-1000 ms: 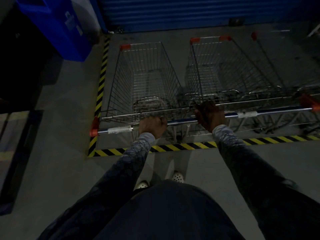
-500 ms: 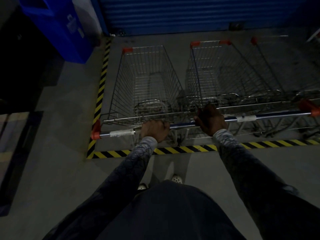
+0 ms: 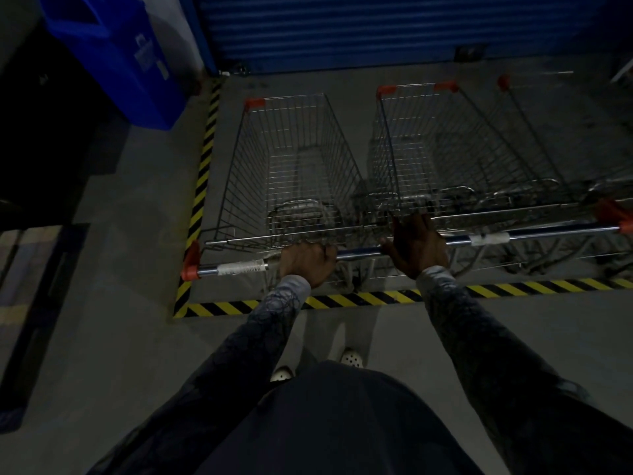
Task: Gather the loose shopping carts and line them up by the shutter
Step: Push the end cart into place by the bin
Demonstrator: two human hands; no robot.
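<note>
Right hand (image 3: 416,246) looser on cart handle (image 3: 359,253)

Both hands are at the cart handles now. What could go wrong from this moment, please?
1. The right hand lies with straight fingers over the handle, close to the right cart. They might get pinched if it shifts.
2. Only the left hand grips, so a push may turn the left cart toward the striped tape at its side.
3. The scene is dim, and the shoes stand close behind both carts.
</note>
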